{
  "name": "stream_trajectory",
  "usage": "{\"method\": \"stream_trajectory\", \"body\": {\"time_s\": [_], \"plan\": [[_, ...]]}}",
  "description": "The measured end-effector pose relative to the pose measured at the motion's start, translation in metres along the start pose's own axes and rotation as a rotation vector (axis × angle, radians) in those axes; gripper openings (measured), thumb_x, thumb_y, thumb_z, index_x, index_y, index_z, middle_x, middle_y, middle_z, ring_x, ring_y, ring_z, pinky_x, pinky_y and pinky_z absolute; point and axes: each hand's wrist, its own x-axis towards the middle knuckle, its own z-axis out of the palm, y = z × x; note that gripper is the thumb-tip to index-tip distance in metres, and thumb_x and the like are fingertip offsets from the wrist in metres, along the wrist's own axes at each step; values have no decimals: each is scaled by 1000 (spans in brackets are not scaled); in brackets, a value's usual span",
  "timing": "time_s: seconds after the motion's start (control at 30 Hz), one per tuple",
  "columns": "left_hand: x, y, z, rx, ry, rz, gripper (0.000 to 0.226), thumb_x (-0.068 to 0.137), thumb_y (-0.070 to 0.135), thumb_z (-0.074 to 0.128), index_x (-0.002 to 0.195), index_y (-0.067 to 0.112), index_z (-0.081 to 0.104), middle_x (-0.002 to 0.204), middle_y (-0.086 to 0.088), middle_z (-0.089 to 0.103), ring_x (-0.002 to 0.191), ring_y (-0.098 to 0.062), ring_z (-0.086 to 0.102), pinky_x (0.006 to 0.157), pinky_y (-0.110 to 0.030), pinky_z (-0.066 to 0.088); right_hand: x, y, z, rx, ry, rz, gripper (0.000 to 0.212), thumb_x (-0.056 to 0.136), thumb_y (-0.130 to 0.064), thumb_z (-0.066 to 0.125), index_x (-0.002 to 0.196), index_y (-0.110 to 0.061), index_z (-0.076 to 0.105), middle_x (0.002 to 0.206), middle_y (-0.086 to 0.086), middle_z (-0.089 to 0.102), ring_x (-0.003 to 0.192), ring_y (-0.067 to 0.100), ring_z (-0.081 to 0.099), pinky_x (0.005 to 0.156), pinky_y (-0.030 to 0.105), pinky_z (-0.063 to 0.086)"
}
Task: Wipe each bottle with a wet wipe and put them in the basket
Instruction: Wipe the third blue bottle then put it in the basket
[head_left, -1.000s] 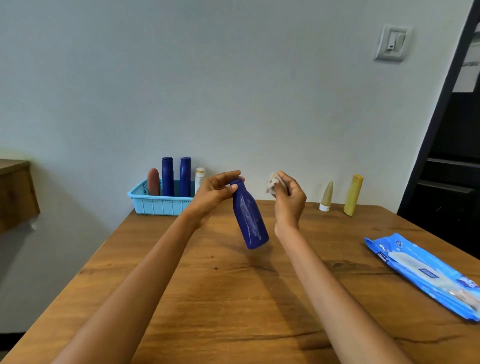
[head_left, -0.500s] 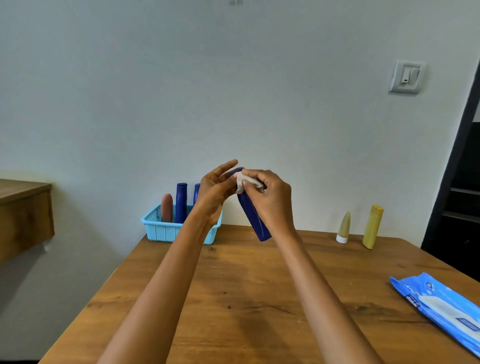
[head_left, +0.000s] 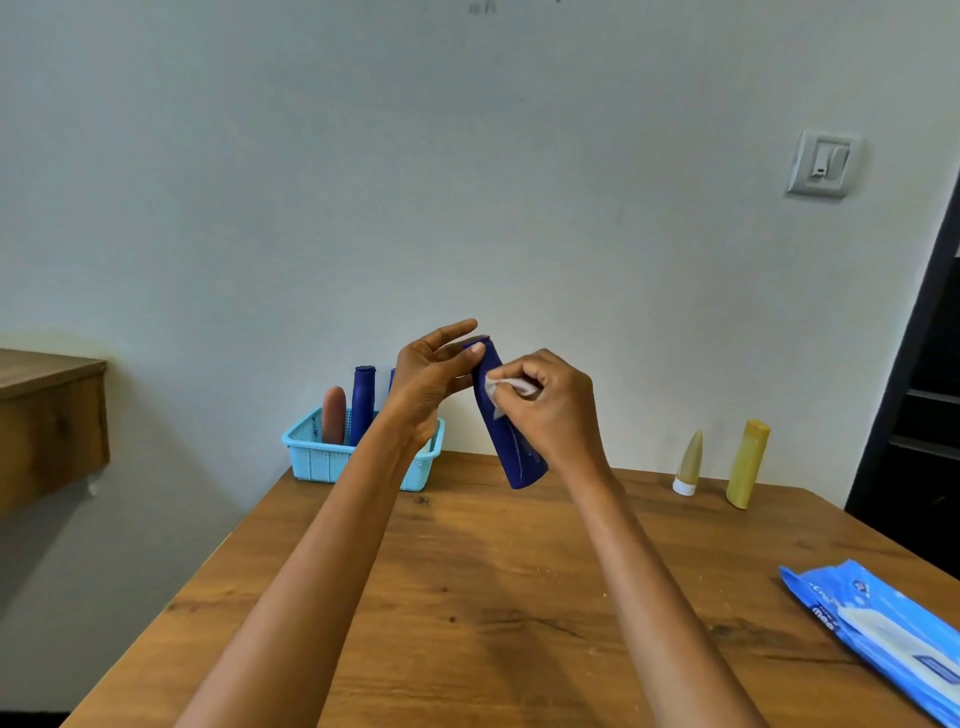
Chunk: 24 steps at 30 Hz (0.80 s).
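My left hand (head_left: 426, 382) pinches the cap end of a dark blue bottle (head_left: 511, 447), held tilted above the table. My right hand (head_left: 550, 410) presses a crumpled white wet wipe (head_left: 511, 387) against the bottle's upper side. Behind my left hand, at the table's far left, stands a light blue basket (head_left: 317, 457). It holds a brown bottle (head_left: 334, 414) and a blue bottle (head_left: 362, 404); another blue one is mostly hidden by my hand. At the back right of the table stand a small cone-shaped tube (head_left: 688, 465) and a yellow bottle (head_left: 747, 463).
A blue wet wipe pack (head_left: 883, 629) lies at the wooden table's (head_left: 467, 597) right edge. A wooden ledge (head_left: 47, 415) juts from the wall at left. A dark doorway (head_left: 930, 405) is at right, a wall switch (head_left: 821, 163) above.
My right hand has brought the wipe from beside the bottle onto it and slid it from the cap down the upper side. The view has tilted up.
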Motion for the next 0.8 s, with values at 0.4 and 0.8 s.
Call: {"method": "stream_trajectory", "body": {"time_s": [0.4, 0.8], "plan": [[-2, 3, 0, 19, 52, 1, 35, 86, 6, 63, 120, 12, 59, 100, -7, 69, 87, -15, 69, 69, -23, 56, -1, 1, -7, -59, -124, 7, 28, 79, -27, 72, 104, -25, 59, 102, -4, 60, 90, 7, 59, 66, 10, 44], [1, 3, -12, -2, 68, 16, 31, 86, 6, 62, 115, 18, 60, 101, -5, 69, 92, -16, 67, 76, -28, 57, -2, 9, -9, 88, -135, -12, 17, 80, -17, 73, 94, -9, 69, 92, -7, 67, 88, 9, 63, 66, 11, 49]]}}
